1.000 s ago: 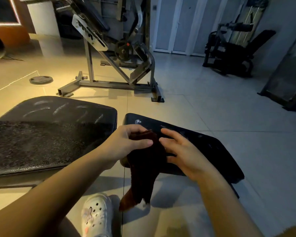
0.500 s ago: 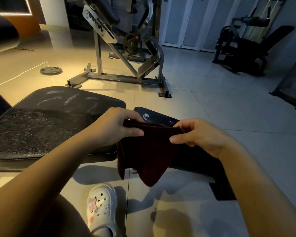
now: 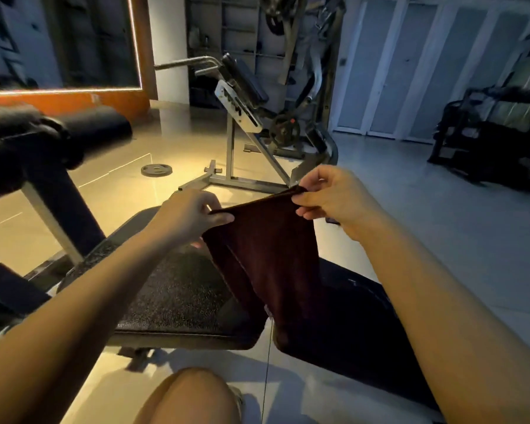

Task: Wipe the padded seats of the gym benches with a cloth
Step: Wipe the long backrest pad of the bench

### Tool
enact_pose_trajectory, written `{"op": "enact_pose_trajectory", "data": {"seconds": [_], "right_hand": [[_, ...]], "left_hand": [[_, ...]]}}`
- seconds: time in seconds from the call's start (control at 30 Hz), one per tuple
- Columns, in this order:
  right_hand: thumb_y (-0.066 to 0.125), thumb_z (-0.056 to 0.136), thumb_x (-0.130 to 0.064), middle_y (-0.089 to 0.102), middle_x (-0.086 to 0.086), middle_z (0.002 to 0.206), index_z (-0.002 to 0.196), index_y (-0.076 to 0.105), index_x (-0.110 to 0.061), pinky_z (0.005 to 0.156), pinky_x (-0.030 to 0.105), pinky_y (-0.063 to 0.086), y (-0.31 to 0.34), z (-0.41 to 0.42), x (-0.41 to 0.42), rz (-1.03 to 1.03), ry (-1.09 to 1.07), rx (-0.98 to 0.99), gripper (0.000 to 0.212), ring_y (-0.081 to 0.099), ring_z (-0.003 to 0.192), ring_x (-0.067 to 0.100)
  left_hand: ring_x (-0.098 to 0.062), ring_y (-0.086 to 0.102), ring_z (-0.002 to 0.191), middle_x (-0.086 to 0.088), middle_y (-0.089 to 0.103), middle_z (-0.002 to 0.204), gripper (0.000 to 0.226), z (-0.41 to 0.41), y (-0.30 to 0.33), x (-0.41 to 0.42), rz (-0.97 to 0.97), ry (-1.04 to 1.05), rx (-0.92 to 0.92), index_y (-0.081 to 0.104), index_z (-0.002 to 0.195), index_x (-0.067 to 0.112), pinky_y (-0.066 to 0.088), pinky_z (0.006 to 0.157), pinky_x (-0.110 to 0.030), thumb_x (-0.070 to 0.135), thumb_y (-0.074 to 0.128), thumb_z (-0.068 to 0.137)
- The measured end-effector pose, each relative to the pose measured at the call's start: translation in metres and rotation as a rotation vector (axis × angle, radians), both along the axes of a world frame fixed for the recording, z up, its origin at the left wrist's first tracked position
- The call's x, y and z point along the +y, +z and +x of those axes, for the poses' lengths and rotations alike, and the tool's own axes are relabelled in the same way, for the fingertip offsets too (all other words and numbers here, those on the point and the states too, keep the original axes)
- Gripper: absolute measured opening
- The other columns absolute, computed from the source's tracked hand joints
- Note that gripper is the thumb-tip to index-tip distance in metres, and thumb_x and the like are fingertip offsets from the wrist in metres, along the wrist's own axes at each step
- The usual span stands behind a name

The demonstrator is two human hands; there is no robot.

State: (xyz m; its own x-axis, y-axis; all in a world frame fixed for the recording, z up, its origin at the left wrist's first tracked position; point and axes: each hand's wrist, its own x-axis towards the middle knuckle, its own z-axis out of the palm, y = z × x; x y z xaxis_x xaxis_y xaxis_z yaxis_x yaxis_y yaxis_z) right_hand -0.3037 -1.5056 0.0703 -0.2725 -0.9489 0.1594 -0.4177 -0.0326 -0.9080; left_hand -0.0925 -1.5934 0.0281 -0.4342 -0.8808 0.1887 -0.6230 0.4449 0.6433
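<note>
- The left hand (image 3: pixel 193 217) pinches one top corner of the dark red cloth (image 3: pixel 266 258) and the right hand (image 3: pixel 331 197) pinches the other, so the cloth hangs spread in the middle of the frame, clear of the padding below.
- The cloth's top edge runs from lower left to upper right between the two pinches; its long axis hangs downward, the free bottom end pointing toward the lower centre of the frame.
- The step in hand looks to be opening or refolding the cloth before wiping. Done well, the top edge is kept taut so the cloth folds flat, making a pad with a clean face outward.
- Beneath it lie two padded seats: the speckled bench seat (image 3: pixel 178 298) at lower left, and the smoother dark pad (image 3: pixel 358 319) at lower right.
- The speckled seat appears dusty, so it probably needs firm, overlapping strokes along its length.
- A knee (image 3: pixel 190 396) shows at the bottom centre.
</note>
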Motion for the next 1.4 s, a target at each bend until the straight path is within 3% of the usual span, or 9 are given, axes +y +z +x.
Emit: {"op": "enact_pose_trajectory", "data": {"seconds": [0.1,0.17,0.33,0.47,0.63,0.8,0.97,1.2,1.4], "right_hand": [[0.072,0.082,0.003,0.061,0.003,0.098,0.111,0.065,-0.013,0.057,0.016,0.055,0.019,0.001,-0.021,-0.063,-0.03,0.08,0.034,0.063,0.061,0.01],[0.073,0.082,0.001,0.06,-0.003,0.089,0.113,0.067,-0.014,0.049,0.011,0.047,0.027,0.001,-0.033,-0.104,-0.049,0.114,0.035,0.059,0.059,0.006],[0.073,0.085,-0.014,0.061,-0.005,0.077,0.102,0.071,-0.013,0.05,0.015,0.039,0.029,-0.005,-0.046,-0.1,-0.093,0.223,0.017,0.051,0.06,0.001],[0.078,0.081,-0.018,0.061,0.004,0.076,0.085,0.06,-0.016,0.041,0.016,0.041,0.032,-0.011,-0.039,-0.058,-0.075,0.141,0.018,0.052,0.048,0.006],[0.079,0.078,-0.01,0.068,0.011,0.079,0.083,0.051,-0.012,0.051,0.024,0.057,0.03,-0.011,-0.037,-0.048,-0.009,0.037,0.029,0.066,0.052,0.014],[0.067,0.086,0.0,0.068,0.013,0.097,0.099,0.064,-0.009,0.067,0.026,0.06,0.013,-0.008,-0.044,-0.028,0.106,-0.105,0.016,0.069,0.072,0.016],[0.068,0.085,-0.002,0.072,0.008,0.084,0.09,0.065,-0.009,0.058,0.024,0.059,0.005,-0.008,-0.036,-0.072,0.124,-0.075,0.009,0.07,0.066,0.016],[0.073,0.079,0.003,0.068,0.022,0.082,0.078,0.059,-0.002,0.064,0.028,0.058,-0.068,-0.005,-0.003,0.139,0.271,0.02,0.015,0.066,0.065,0.022],[0.069,0.085,0.003,0.064,0.0,0.067,0.078,0.064,-0.011,0.061,0.026,0.053,-0.13,-0.006,0.007,0.353,0.355,-0.028,0.016,0.066,0.064,0.016]], "left_hand": [[-0.018,0.065,0.073,0.0,0.06,0.085,0.013,0.005,0.029,-0.015,-0.016,0.042,0.194,0.061,0.082,0.019,0.06,0.058,-0.033,0.019,0.074,0.081],[-0.014,0.064,0.073,0.0,0.062,0.085,0.017,0.006,0.049,-0.022,-0.047,0.053,0.325,0.062,0.082,0.021,0.058,0.055,-0.027,0.012,0.076,0.08],[-0.011,0.061,0.086,0.005,0.062,0.093,0.018,0.005,0.07,-0.028,-0.195,0.002,0.264,0.064,0.093,0.021,0.054,0.061,-0.024,0.004,0.066,0.087],[-0.014,0.066,0.091,0.002,0.066,0.1,0.03,0.015,0.067,-0.022,-0.084,-0.088,0.373,0.068,0.092,0.023,0.059,0.065,-0.026,-0.006,0.059,0.088],[-0.016,0.067,0.091,-0.002,0.067,0.103,0.038,0.02,0.062,-0.019,-0.004,-0.106,0.326,0.067,0.092,0.025,0.061,0.069,-0.03,-0.012,0.058,0.086],[-0.017,0.067,0.093,-0.005,0.068,0.103,0.039,0.023,0.053,-0.021,-0.039,-0.007,0.321,0.066,0.094,0.024,0.059,0.072,-0.024,-0.013,0.056,0.087],[-0.013,0.068,0.092,0.0,0.068,0.104,0.036,0.038,0.058,-0.01,-0.114,-0.003,0.387,0.068,0.096,0.021,0.059,0.073,-0.024,-0.012,0.054,0.089],[-0.012,0.071,0.088,0.005,0.071,0.098,0.035,0.066,-0.018,0.035,0.173,-0.075,0.355,0.068,0.101,0.018,0.058,0.066,-0.022,-0.011,0.056,0.086],[0.001,0.067,0.087,0.024,0.069,0.091,0.035,0.075,-0.088,0.05,0.276,-0.043,0.234,0.066,0.096,0.031,0.057,0.067,-0.019,-0.001,0.062,0.086]]}}
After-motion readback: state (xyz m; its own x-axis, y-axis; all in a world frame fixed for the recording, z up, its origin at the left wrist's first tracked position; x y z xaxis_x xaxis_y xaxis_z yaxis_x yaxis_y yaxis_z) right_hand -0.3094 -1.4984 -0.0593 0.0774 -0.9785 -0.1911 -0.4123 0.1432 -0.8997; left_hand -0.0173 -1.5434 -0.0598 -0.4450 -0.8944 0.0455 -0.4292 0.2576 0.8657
